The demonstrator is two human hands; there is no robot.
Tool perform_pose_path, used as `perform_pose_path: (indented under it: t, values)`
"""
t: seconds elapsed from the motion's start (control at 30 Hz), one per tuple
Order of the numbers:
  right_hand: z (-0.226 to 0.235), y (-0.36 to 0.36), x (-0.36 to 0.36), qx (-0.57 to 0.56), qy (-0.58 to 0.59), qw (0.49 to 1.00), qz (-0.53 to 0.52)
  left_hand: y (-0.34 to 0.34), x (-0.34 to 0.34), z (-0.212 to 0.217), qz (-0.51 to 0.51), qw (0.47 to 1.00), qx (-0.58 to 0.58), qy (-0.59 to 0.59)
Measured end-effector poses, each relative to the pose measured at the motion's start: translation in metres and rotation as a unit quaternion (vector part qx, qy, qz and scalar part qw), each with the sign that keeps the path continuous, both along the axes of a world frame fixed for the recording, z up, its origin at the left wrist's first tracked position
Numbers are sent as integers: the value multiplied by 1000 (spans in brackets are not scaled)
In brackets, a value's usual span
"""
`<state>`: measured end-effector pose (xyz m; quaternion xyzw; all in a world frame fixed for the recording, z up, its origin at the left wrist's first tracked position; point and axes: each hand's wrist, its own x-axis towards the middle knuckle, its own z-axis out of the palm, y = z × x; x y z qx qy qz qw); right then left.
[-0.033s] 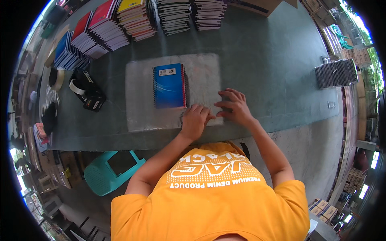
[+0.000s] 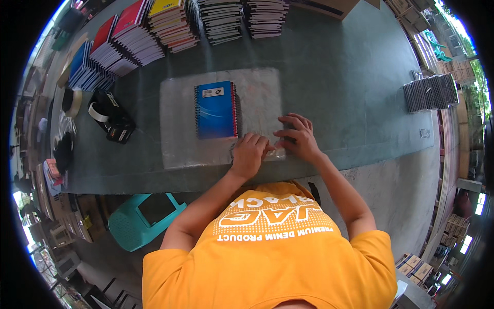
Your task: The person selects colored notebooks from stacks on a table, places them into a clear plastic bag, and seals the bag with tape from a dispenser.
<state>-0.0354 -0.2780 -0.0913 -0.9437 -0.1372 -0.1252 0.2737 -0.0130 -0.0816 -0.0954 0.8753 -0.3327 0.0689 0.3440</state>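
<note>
A blue spiral notebook (image 2: 216,113) with a white label lies on a clear plastic sheet (image 2: 177,139) spread over the grey-green table. Just right of the notebook's near corner, my left hand (image 2: 249,156) is closed at the sheet's near edge, where the plastic looks bunched. Its thumb points toward my other hand. My right hand (image 2: 301,139) rests over the sheet's near right corner, fingers curved and apart, thumb close to the left thumb. Whether the right fingertips touch the plastic is hard to see.
Stacks of notebooks with blue, red (image 2: 128,20), yellow and other covers line the far left. A black tape dispenser (image 2: 113,118) and a tape roll (image 2: 73,103) sit at left. Dark spiral-bound notebooks (image 2: 431,93) stand at right. A teal stool (image 2: 126,221) is below the table edge.
</note>
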Motion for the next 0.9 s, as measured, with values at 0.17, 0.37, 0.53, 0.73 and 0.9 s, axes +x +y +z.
perform_pose_path:
  t: [0.17, 0.37, 0.53, 0.73, 0.9]
  values:
    - [-9, 7, 10, 61, 34, 998, -5, 3, 1, 9, -10, 1000, 13, 15]
    - [-3, 5, 13, 115, 58, 991, 18, 15, -6, 0, -20, 998, -17, 52]
    - [17, 21, 18, 192, -2, 979, -65, 21, -10, 6, 20, 984, -109, 138]
    - [25, 15, 13, 426, 236, 857, -170, 27, -4, 41, 28, 967, -152, 202]
    - [32, 42, 14, 397, 396, 824, -82, 27, -7, 34, 4, 976, -171, 133]
